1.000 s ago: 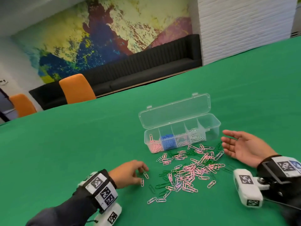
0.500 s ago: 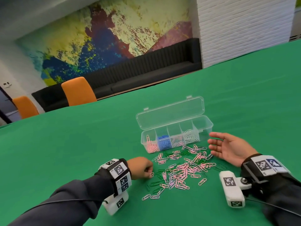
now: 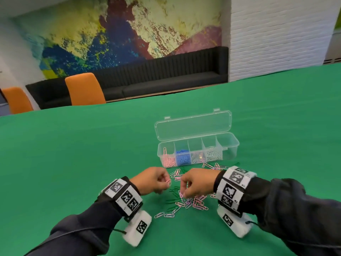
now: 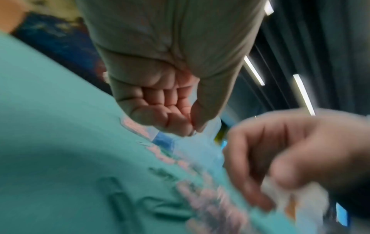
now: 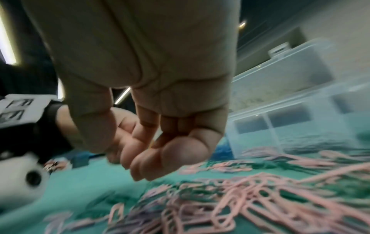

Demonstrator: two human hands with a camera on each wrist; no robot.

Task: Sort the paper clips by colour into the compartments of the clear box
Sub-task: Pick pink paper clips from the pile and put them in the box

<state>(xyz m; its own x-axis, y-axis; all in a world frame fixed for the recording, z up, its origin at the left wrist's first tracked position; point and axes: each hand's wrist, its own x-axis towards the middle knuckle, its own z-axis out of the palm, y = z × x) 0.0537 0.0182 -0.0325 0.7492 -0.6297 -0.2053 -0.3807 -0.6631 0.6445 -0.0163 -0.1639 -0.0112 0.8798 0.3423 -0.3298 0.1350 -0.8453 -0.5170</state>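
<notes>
- Clear plastic box with hinged lid open (image 3: 228, 157): we see five compartments. From its left end they hold pink clips, blue clips, a few clips of unclear colour, and white clips; the last looks empty.
- Loose heap of pink and green wire paper clips (image 3: 191, 202): it lies on the green cloth table (image 3: 73, 163), just in front of the box.
- Our left hand (image 3: 151, 181): in front of the box, fingers curled, pinching a pink clip (image 3: 168, 182).
- Our right hand (image 3: 198, 183): just beside the left, fingertips pressed together low over the heap; whether it grips a clip we cannot tell.
- Risk, as we judge it: tangled clips may lift together, dropping green among pink; green ones hide against the cloth.
</notes>
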